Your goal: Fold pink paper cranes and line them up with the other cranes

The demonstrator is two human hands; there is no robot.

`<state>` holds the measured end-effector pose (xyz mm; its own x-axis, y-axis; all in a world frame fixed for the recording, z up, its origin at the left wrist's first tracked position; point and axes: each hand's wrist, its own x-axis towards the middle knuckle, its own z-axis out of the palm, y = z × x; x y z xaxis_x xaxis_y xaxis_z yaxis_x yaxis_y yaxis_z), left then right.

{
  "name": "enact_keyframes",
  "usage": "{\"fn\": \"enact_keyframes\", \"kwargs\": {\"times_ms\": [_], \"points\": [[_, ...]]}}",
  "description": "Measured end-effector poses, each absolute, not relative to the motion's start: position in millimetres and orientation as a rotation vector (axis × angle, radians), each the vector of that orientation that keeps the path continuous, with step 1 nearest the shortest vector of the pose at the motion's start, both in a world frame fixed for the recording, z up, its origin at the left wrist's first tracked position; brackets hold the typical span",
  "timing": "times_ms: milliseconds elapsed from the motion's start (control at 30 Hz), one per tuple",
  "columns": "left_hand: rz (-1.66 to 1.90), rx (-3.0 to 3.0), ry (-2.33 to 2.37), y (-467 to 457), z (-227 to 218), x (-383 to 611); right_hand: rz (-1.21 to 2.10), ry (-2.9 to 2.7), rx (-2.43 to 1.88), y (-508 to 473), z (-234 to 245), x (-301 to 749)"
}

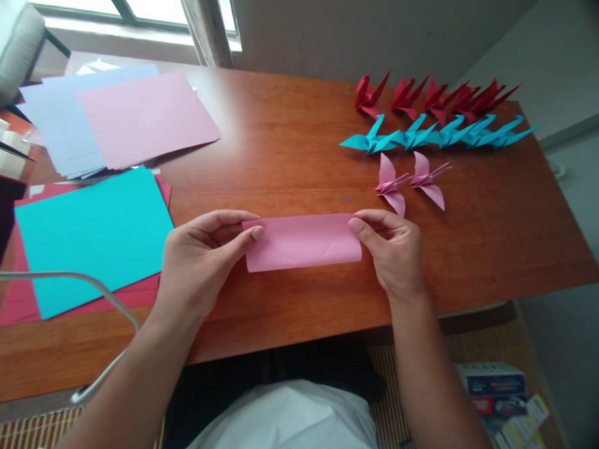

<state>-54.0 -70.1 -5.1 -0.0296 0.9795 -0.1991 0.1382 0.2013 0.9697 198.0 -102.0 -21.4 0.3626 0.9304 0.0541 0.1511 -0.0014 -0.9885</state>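
Pinching a smooth pink sheet of paper point(303, 244) at its upper corners, the left hand point(203, 250) and right hand point(391, 250) hold it over the near part of the table point(263, 151), each thumb closed against the fingers. The sheet forms a long, matte band, gently bowed and faintly creased.

Brown wood grain shines softly across the tabletop. Just beyond the right hand lie two folded pink figures point(391, 186) with petal-like wings and thin spikes; behind them run a row of sharp-pointed turquoise birds point(376, 142) and a row of crisp red birds point(367, 99). To the left, a flat turquoise sheet point(97, 237) covers most of some red sheets point(19, 293), and a pale pink sheet point(146, 117) overlaps light blue sheets point(62, 121).

Several fingertips are hidden behind the paper; whether it is doubled cannot be told. The birds overlap toward the right, blurring their outlines. The left forearm hides part of a white cable point(81, 278). Print on the floor boxes point(493, 382) is unreadable.
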Motion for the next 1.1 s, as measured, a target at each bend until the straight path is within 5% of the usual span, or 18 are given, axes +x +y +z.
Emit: {"fn": "enact_keyframes", "kwargs": {"times_ms": [1100], "points": [[1.015,1.097,1.363,-70.8,-0.8,-51.9,0.793,-1.034,-1.477,-103.9,-24.2,198.6]]}}
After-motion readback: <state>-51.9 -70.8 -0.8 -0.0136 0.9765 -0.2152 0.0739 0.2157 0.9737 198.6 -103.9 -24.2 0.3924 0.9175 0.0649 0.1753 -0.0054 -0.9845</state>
